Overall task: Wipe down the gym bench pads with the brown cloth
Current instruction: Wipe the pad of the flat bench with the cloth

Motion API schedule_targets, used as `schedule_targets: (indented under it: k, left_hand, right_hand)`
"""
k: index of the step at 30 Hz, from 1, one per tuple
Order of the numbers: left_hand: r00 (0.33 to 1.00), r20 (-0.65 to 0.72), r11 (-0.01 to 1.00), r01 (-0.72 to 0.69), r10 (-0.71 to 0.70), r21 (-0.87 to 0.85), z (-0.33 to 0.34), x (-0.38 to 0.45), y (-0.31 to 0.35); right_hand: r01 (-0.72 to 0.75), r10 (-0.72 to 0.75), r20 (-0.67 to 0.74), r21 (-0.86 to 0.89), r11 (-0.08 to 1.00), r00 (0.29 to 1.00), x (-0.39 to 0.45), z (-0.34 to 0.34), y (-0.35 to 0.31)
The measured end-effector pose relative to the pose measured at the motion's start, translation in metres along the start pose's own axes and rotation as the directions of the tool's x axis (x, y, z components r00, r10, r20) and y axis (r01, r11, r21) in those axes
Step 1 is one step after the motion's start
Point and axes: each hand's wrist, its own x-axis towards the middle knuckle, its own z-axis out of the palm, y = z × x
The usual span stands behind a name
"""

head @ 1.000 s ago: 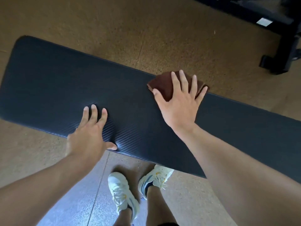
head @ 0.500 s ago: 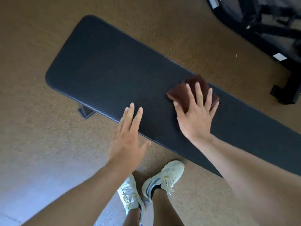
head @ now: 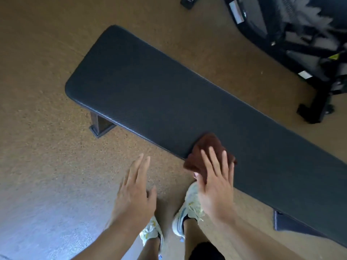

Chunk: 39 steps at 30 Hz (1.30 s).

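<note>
Mid-wipe: our right hand (head: 216, 186), fingers straight, presses crumpled brown cloth (head: 204, 152) onto near edge of long black textured bench pad (head: 169, 94). Our left hand (head: 134, 192) hovers off pad, fingers relaxed, empty. Next, we judge: sweep toward unwiped far end.

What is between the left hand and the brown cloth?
In the head view, only bare brown floor separates the left hand from the brown cloth, which the right hand presses at the bench pad's near edge.
</note>
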Motion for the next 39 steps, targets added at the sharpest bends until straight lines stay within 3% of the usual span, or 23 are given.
schedule_targets:
  k: [2, 4, 6, 8, 13, 15, 17, 20, 23, 25, 29, 31, 35, 39]
  left_hand:
    - [0.998, 0.038, 0.998, -0.058, 0.058, -0.013, 0.011, 0.01, 0.026]
    - [0.988, 0.041, 0.988, -0.15, 0.151, -0.038, 0.029, 0.018, 0.052]
    - [0.964, 0.031, 0.963, -0.262, 0.264, -0.053, 0.048, 0.022, 0.074]
    - [0.945, 0.031, 0.946, -0.324, 0.325, -0.034, 0.065, 0.026, 0.09]
    - [0.945, 0.025, 0.945, -0.327, 0.327, -0.023, 0.096, 0.033, 0.102]
    - [0.954, 0.029, 0.955, -0.298, 0.298, -0.008, 0.104, 0.03, 0.105]
    - [0.963, 0.03, 0.964, -0.267, 0.267, 0.001, 0.11, 0.024, 0.11]
    - [0.965, 0.049, 0.966, -0.258, 0.257, 0.014, 0.118, 0.015, 0.128]
    - [0.949, 0.072, 0.948, -0.311, 0.306, 0.072, 0.13, 0.015, 0.154]
    - [0.932, 0.07, 0.931, -0.359, 0.355, 0.063, 0.142, 0.022, 0.175]
    - [0.927, 0.054, 0.926, -0.374, 0.371, 0.057, 0.169, 0.038, 0.223]
    - [0.938, 0.043, 0.936, -0.347, 0.345, 0.054, 0.182, 0.042, 0.242]
    - [0.947, 0.091, 0.942, -0.316, 0.307, 0.111, 0.206, 0.037, 0.26]
    - [0.939, 0.212, 0.86, -0.336, 0.272, 0.385, 0.223, 0.035, 0.264]
  right_hand:
    - [-0.402, 0.399, 0.048, 0.111, 0.909, 0.916, -0.026, -0.017, 0.044]
    - [-0.557, 0.548, 0.098, 0.132, 0.82, 0.831, -0.017, -0.024, 0.073]
    - [-0.54, 0.536, 0.068, 0.067, 0.839, 0.841, 0.018, -0.026, 0.094]
    - [-0.533, 0.535, 0.011, 0.113, 0.839, 0.845, 0.074, -0.034, 0.111]
    - [-0.432, 0.459, -0.1, 0.212, 0.877, 0.883, 0.162, -0.053, 0.129]
    - [-0.304, 0.34, -0.179, 0.2, 0.932, 0.923, 0.132, -0.042, 0.123]
    - [-0.08, 0.112, -0.22, 0.15, 0.985, 0.969, 0.066, -0.027, 0.116]
    - [0.139, -0.131, -0.101, 0.075, 0.987, 0.986, -0.04, -0.006, 0.129]
    - [0.062, -0.062, -0.01, 0.06, 0.996, 0.998, -0.042, -0.011, 0.155]
    - [-0.046, 0.049, -0.047, 0.055, 0.997, 0.998, 0.003, -0.026, 0.172]
    - [-0.303, 0.325, -0.071, 0.216, 0.928, 0.943, 0.123, -0.069, 0.223]
    - [-0.315, 0.34, -0.074, 0.24, 0.919, 0.937, 0.142, -0.078, 0.24]
    - [-0.144, 0.185, -0.211, 0.197, 0.97, 0.96, 0.035, -0.05, 0.246]
    - [-0.109, 0.123, -0.106, 0.127, 0.986, 0.987, -0.107, -0.022, 0.259]
